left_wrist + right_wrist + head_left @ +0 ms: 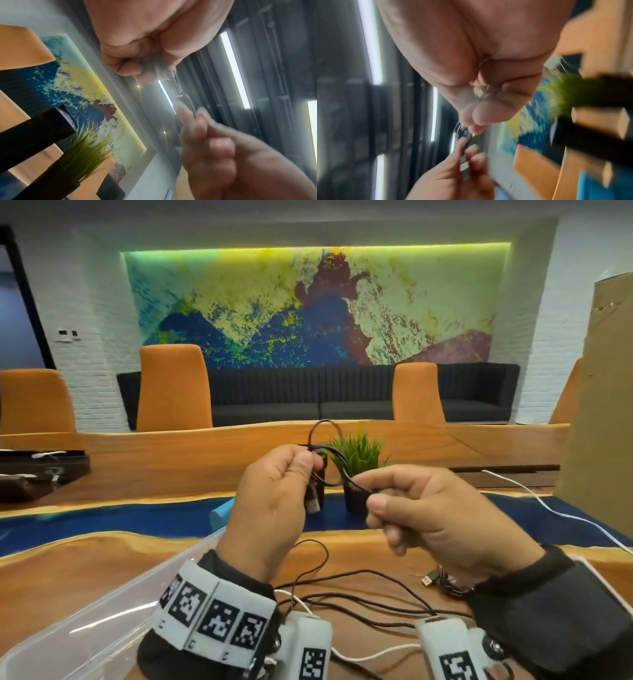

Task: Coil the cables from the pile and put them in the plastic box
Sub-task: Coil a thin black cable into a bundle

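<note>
Clearly the left hand (274, 501) pinches a black USB cable (323, 463) near its plug, anchoring the small loop, while the right hand (442, 515), fingers clamped on the strand, feeds it. Both are above the plastic box (85, 611); the rest trails on the table (68, 570).

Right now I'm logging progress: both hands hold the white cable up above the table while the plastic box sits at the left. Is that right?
Not quite: the cable held up by the left hand and right hand is black, as the head view shows. The white cable lies on the table. The plastic box is at the left.
</note>
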Available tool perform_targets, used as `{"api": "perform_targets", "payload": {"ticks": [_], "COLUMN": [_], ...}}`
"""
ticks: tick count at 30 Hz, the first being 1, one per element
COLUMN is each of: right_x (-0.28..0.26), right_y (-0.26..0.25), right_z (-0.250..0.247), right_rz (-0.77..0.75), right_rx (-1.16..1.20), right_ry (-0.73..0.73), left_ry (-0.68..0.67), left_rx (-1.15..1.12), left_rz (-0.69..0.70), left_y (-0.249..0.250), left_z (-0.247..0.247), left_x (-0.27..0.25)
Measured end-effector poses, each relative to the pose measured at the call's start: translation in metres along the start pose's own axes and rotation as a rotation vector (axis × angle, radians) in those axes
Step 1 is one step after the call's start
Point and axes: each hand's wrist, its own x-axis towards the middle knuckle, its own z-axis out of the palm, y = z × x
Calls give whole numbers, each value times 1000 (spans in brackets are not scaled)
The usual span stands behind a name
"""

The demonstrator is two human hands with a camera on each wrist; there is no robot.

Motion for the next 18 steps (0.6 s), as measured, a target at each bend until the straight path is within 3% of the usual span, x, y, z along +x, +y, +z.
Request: {"api": "perform_targets", "payload": {"ticks": [3,6,7,9,11,12,14,16,18], "right_x": [3,10,11,11,12,13,13,14,14], "right_y": [-2,8,12,19,24,25,23,18,13], "right_z": [-17,-29,-28,-20,-16,-14,-11,-7,-2], "right_rz": [-155,-338,-359,-371,-371,-379,-368,-300,-170], "right_rx": [-273,-698,-887,-1139,-1171,-1124,-858,-340,202], "right_ry": [304,554,536,362,181,141,203,323,325], "left_ry": [60,-17,-63,-143,-200,-212,-224,-236,-237], "left_rx": [-84,-303,-397,-530,-539,-519,-473,-452,-434], "left_rz": [-130,-226,-270,-311,-279,-259,-221,-186,-152], "left_y": [1,4,5,5,5,6,8,11,12], "left_z": [-18,-18,-14,-6,-2,-2,-3,-3,-1], "left_x": [10,10,8,5,3,3,1,0,0]}}
